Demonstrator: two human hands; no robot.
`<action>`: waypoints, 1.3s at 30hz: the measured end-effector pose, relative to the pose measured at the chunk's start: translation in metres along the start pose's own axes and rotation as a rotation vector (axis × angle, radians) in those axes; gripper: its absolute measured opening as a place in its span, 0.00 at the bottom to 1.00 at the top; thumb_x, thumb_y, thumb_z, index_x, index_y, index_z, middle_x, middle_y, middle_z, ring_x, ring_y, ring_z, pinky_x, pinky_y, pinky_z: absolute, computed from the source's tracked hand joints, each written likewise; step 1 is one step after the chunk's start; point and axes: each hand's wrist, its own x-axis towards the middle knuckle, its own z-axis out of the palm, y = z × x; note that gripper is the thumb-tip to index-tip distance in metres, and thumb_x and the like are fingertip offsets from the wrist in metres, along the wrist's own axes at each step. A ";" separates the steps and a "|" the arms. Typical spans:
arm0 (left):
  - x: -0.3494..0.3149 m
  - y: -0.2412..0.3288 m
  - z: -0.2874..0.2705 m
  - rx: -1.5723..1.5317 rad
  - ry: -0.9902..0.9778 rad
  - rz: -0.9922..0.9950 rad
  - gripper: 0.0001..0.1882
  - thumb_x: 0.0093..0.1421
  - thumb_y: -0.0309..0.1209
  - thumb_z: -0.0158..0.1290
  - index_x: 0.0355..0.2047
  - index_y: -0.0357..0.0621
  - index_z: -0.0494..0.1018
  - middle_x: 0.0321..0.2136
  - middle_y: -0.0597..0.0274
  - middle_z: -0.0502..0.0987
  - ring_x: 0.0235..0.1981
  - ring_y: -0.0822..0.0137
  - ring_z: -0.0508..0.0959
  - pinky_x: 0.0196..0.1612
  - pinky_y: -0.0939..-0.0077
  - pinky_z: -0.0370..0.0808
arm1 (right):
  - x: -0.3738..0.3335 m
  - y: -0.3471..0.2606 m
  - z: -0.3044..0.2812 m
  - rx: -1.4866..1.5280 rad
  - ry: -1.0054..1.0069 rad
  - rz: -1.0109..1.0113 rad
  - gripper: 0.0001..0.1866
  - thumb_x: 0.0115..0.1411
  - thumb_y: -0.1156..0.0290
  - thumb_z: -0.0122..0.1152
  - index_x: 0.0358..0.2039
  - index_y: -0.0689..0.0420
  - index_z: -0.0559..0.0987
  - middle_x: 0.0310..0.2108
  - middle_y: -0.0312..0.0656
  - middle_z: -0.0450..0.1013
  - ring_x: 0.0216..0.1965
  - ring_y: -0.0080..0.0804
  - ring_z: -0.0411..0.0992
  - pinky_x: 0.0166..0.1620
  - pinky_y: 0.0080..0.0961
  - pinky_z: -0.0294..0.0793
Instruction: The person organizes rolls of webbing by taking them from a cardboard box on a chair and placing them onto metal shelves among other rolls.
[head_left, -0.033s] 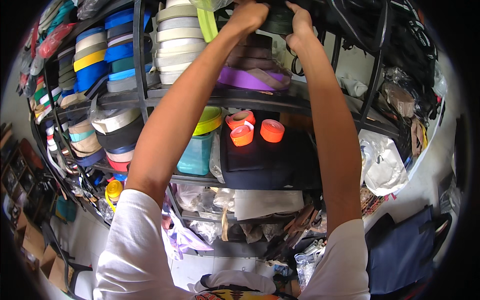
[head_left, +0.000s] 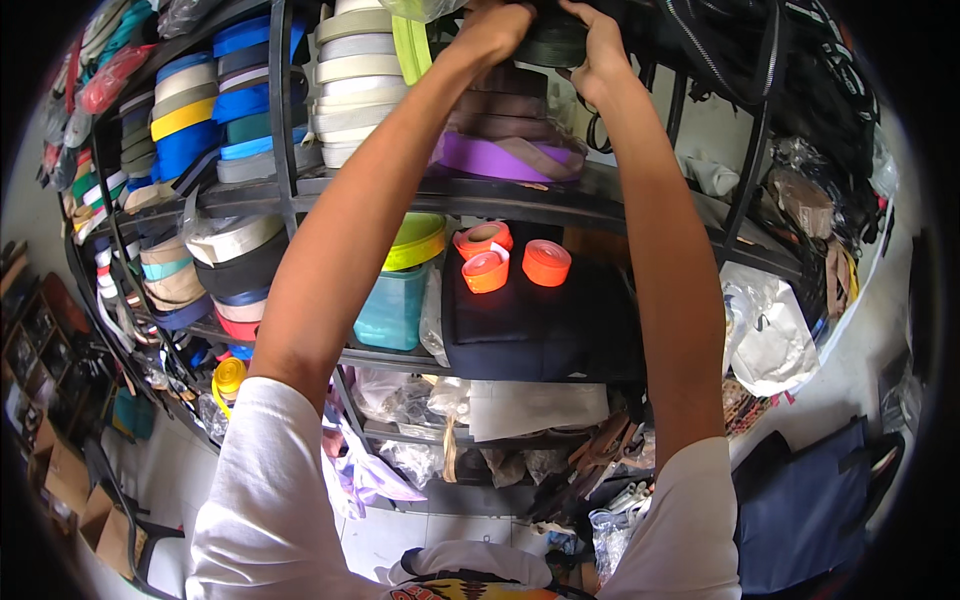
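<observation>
Both my arms reach up to the top of the view, over the upper shelf. Between my hands is a dark greenish-black roll of webbing (head_left: 553,45), its upper part cut off by the frame's edge. My left hand (head_left: 494,35) is closed at the roll's left side, its fingertips partly hidden. On the right side my right hand (head_left: 600,60) grips the roll, fingers and thumb curved around its edge. Below it stand brown webbing rolls (head_left: 500,105), on top of a purple roll (head_left: 500,157). A lime-green strip (head_left: 411,48) hangs beside my left hand.
White webbing rolls (head_left: 345,105) are stacked left of my left forearm, beyond them blue and yellow ones (head_left: 185,120). Several orange rolls (head_left: 546,263) lie on dark fabric (head_left: 540,325) on the lower shelf, beside a teal container (head_left: 390,310). Black zippered bags (head_left: 715,45) hang at the upper right.
The view has shifted very slightly. My right hand's upper finger has moved a little to the left along the dark roll; both hands stay at it.
</observation>
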 end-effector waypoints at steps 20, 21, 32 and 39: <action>-0.051 -0.021 0.001 -0.078 0.151 -0.321 0.33 0.52 0.52 0.52 0.47 0.35 0.69 0.35 0.56 0.74 0.37 0.61 0.74 0.44 0.67 0.70 | -0.017 0.045 -0.024 -0.697 -0.264 -0.167 0.60 0.40 0.34 0.67 0.59 0.74 0.59 0.58 0.63 0.57 0.65 0.55 0.50 0.66 0.45 0.46; -0.054 -0.020 0.005 -0.129 0.280 -0.234 0.26 0.51 0.47 0.54 0.26 0.27 0.74 0.23 0.49 0.77 0.27 0.57 0.78 0.36 0.64 0.74 | -0.019 0.046 -0.022 -0.684 -0.243 -0.205 0.59 0.41 0.35 0.67 0.58 0.74 0.60 0.57 0.62 0.60 0.63 0.54 0.54 0.65 0.44 0.49; -0.064 -0.021 0.003 -0.079 0.295 -0.209 0.35 0.55 0.50 0.55 0.47 0.25 0.67 0.41 0.41 0.75 0.44 0.49 0.75 0.50 0.62 0.70 | 0.002 0.065 -0.040 -0.718 -0.157 -0.183 0.63 0.43 0.29 0.59 0.64 0.68 0.53 0.64 0.61 0.50 0.67 0.55 0.46 0.65 0.47 0.47; -0.088 -0.007 -0.008 -0.150 0.406 -0.360 0.24 0.53 0.46 0.53 0.29 0.30 0.72 0.23 0.55 0.74 0.27 0.61 0.74 0.35 0.68 0.70 | -0.019 0.054 -0.025 -0.433 -0.095 -0.070 0.57 0.47 0.24 0.49 0.69 0.48 0.48 0.67 0.60 0.45 0.67 0.60 0.45 0.63 0.55 0.44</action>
